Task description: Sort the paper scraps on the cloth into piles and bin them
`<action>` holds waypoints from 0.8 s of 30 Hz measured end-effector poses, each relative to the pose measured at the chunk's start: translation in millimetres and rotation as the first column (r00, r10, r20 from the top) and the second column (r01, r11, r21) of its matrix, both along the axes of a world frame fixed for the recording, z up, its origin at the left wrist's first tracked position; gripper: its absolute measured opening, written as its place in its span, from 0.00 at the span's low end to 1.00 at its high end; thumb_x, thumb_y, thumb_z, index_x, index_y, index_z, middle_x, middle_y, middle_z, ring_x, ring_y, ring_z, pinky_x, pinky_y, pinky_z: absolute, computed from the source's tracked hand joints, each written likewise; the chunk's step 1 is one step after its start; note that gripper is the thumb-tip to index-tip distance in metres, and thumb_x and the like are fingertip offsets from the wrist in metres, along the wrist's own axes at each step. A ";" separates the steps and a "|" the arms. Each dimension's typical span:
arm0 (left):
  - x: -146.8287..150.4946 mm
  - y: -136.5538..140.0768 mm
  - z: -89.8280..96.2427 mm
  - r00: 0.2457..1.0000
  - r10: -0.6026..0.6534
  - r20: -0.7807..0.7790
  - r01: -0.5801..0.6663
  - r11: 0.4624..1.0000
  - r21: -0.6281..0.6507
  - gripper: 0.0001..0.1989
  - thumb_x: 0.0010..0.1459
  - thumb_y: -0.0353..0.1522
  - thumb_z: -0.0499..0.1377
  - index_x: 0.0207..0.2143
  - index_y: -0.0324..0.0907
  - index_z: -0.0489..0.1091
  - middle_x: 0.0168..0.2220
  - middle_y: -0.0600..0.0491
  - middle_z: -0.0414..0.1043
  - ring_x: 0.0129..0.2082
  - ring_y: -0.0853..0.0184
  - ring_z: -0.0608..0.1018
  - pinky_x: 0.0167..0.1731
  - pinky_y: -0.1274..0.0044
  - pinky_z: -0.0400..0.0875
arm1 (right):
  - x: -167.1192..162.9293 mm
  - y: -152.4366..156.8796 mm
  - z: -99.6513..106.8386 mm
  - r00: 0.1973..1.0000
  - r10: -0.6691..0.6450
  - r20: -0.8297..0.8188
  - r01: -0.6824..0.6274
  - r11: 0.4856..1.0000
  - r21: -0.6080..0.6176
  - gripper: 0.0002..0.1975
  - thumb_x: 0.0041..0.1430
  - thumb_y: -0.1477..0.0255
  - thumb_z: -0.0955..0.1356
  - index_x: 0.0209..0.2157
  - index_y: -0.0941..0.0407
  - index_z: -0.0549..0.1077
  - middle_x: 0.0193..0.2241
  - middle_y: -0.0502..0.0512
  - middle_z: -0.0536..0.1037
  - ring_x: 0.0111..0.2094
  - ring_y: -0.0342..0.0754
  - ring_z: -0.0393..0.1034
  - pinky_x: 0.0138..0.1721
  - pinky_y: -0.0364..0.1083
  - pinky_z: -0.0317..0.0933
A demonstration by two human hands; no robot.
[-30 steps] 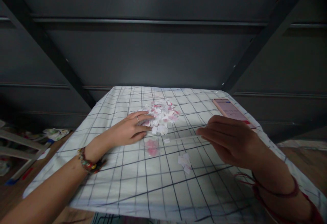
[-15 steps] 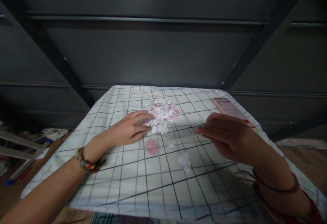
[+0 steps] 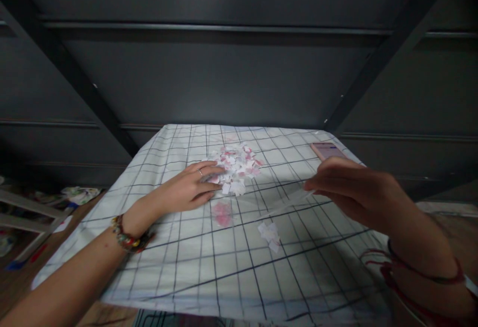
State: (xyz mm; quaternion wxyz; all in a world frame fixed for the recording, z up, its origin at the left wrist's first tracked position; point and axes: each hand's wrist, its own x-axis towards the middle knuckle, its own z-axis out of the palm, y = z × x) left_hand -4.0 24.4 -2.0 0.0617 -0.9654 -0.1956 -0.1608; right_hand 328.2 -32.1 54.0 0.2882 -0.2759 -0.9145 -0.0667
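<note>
My left hand (image 3: 192, 187) lies on the cloth with its fingers spread, the fingertips at the near left edge of a heap of torn white and pink paper bits (image 3: 239, 165). Between thumb and fingers, my right hand (image 3: 345, 187) pinches a thin translucent strip (image 3: 287, 203). It is blurred and slants down to the left, above the cloth; its exact kind I cannot make out. Below the heap lies a pink piece (image 3: 222, 214) that seems to be under or in clear film. A small cluster of white paper bits (image 3: 270, 236) lies nearer me.
A white checked cloth (image 3: 179, 267) covers the table. Beyond my right hand lies a phone (image 3: 324, 150), partly hidden by it. Dark panels (image 3: 224, 78) rise at the table's far edge. A pale wooden frame (image 3: 32, 222) stands on the floor at left.
My right hand has moved right and slightly nearer me, and the strip now slants more. A lone white bit left of the small cluster no longer shows. My left hand stays put.
</note>
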 end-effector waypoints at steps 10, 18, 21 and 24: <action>1.2 -0.7 0.2 1.000 0.007 0.013 -0.007 1.000 0.003 0.12 0.61 0.30 0.51 0.44 0.39 0.71 0.54 0.43 0.63 0.55 0.57 0.64 0.53 0.61 0.63 | -30.8 1.4 -16.0 0.992 -0.105 0.066 0.076 0.933 0.352 0.14 0.54 0.87 0.59 0.37 0.60 0.71 0.25 0.53 0.74 0.29 0.46 0.64 0.31 0.46 0.64; -0.3 0.3 -1.6 1.000 0.011 -0.004 -0.011 1.000 0.018 0.12 0.61 0.30 0.51 0.44 0.39 0.71 0.55 0.43 0.63 0.56 0.56 0.64 0.53 0.61 0.63 | -37.9 -4.8 -13.6 0.998 -0.044 0.048 0.028 0.955 0.297 0.14 0.51 0.89 0.61 0.36 0.63 0.71 0.25 0.54 0.74 0.29 0.46 0.63 0.30 0.44 0.63; 0.0 0.3 -1.3 1.000 0.009 0.000 -0.009 1.000 0.014 0.12 0.61 0.30 0.51 0.44 0.39 0.71 0.55 0.43 0.63 0.56 0.56 0.63 0.53 0.61 0.63 | -39.5 -3.9 -15.5 0.997 -0.071 0.034 0.055 0.940 0.336 0.14 0.52 0.89 0.61 0.37 0.62 0.71 0.25 0.54 0.74 0.30 0.45 0.63 0.32 0.45 0.63; 0.6 0.4 -1.5 1.000 0.006 0.002 -0.006 1.000 0.009 0.12 0.61 0.30 0.51 0.44 0.38 0.71 0.55 0.43 0.63 0.56 0.56 0.63 0.53 0.61 0.62 | -45.3 -2.1 -18.4 0.996 -0.090 0.027 0.074 0.925 0.372 0.12 0.55 0.87 0.60 0.37 0.62 0.71 0.25 0.53 0.75 0.30 0.45 0.64 0.31 0.45 0.63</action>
